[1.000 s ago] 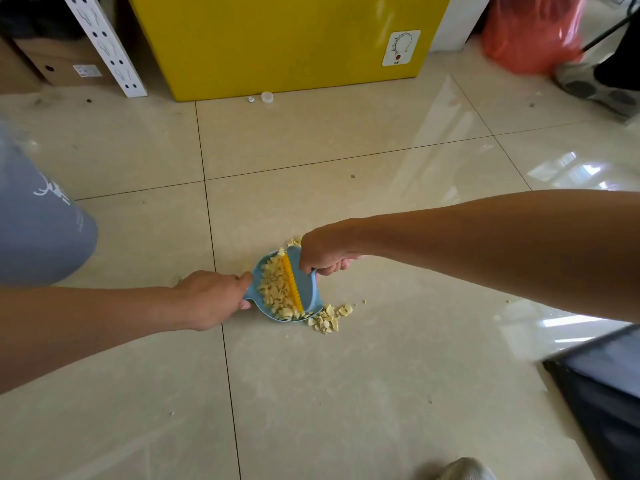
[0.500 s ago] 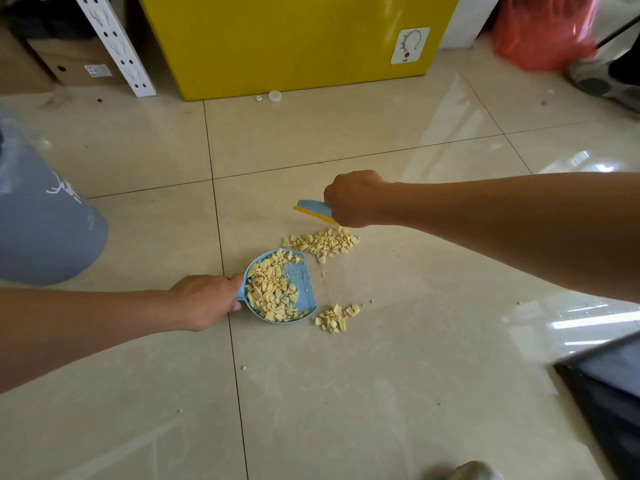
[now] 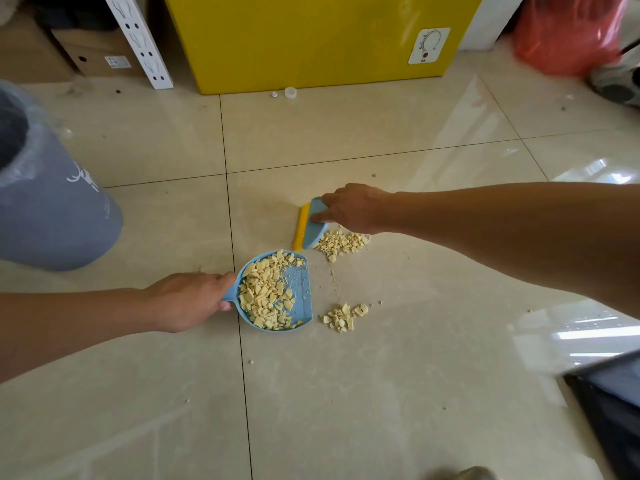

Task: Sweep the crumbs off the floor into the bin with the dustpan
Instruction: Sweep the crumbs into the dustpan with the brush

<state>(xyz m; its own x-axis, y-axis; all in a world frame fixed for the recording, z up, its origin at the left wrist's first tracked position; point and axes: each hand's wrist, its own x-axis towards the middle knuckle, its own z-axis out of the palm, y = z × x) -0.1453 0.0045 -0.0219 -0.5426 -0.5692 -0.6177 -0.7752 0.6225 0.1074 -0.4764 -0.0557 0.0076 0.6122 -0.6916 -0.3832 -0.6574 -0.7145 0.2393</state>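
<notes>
A small blue dustpan lies flat on the tiled floor, half full of pale yellow crumbs. My left hand grips its handle from the left. My right hand holds a blue hand brush with a yellow edge, its edge down on the floor just behind the dustpan's far corner. One pile of crumbs sits right of the brush, under my right hand. A second pile lies just right of the dustpan's mouth. The grey bin with a clear liner stands at the left.
A yellow cabinet stands at the back, with a white bottle cap on the floor before it. A cardboard box and white rack post are back left, a red bag back right, a dark object lower right.
My right hand lifted the brush out of the dustpan, swung it away behind the far crumb pile, then lowered it to the floor left of that pile. The dustpan stayed put.
</notes>
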